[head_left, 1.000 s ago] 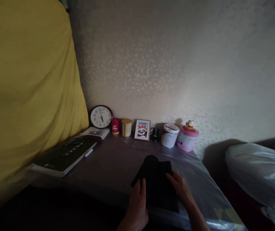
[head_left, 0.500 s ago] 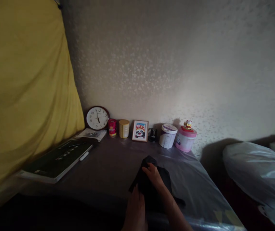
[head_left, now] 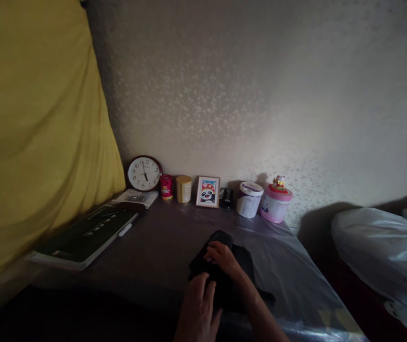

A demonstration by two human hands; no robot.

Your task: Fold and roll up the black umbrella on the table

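A black cloth item (head_left: 245,260) lies in a heap near the table's front, with a thin strap-like end sticking out at its right. It is too dark to tell what kind of article it is. My right hand (head_left: 223,259) rests on its upper part, fingers curled and closed on the fabric. At its near left edge is my left hand (head_left: 198,306), the fingers bent and apart, the thumb held away. Whether the left fingertips touch the cloth is hard to see in the shadow.
Along the wall stand a clock (head_left: 144,174), a red can (head_left: 166,187), a yellow-lidded can (head_left: 184,190), a panda picture frame (head_left: 208,192), a small black object (head_left: 227,198), a white tub (head_left: 249,200) and a pink tub (head_left: 276,204) topped by a figurine. A green book (head_left: 85,235) lies left beside a white marker (head_left: 125,230).
My left hand has lifted a little and its fingers have spread from a flat, together pose. My right hand has shifted slightly left and down, its fingers curling more over the black cloth.
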